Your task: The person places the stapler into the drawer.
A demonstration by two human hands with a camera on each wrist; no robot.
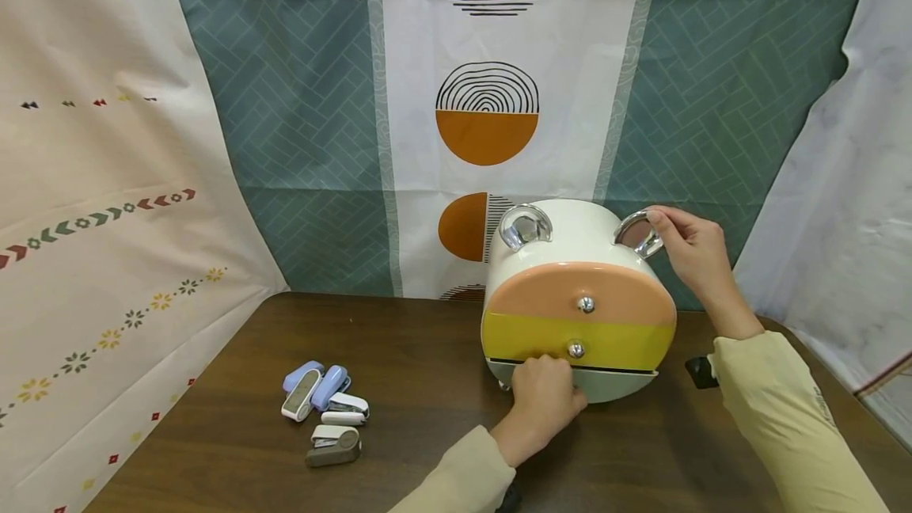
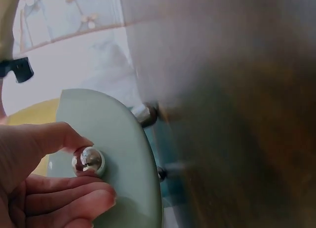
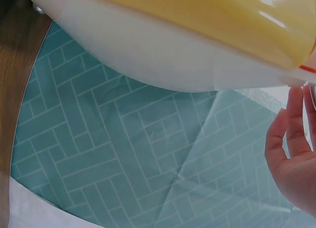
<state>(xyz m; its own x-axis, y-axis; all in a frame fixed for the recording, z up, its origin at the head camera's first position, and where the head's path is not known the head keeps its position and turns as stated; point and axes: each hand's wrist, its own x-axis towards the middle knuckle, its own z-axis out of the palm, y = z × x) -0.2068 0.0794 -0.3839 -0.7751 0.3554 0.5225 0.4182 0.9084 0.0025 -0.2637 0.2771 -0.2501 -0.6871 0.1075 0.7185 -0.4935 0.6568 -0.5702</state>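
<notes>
A rounded white drawer box [image 1: 577,224] stands on the table, its front banded in peach, yellow and pale green. My left hand [image 1: 543,402] is at the bottom green drawer [image 1: 609,386], where a dark gap shows along the top edge. In the left wrist view, thumb and fingers pinch that drawer's round silver knob [image 2: 90,161]. At the box's upper right, my right hand [image 1: 694,252] grips a silver ring-shaped ear [image 1: 650,245] between thumb and fingers. The right wrist view shows the right fingers [image 3: 295,119] at its edge, their grip partly cut off.
Several small staplers lie left of the box, including a blue one [image 1: 330,386], a white one [image 1: 345,410] and a grey-brown one [image 1: 335,448]. A second silver ear [image 1: 526,228] tops the box's left. Patterned cloth [image 1: 306,141] hangs behind the brown table [image 1: 235,402].
</notes>
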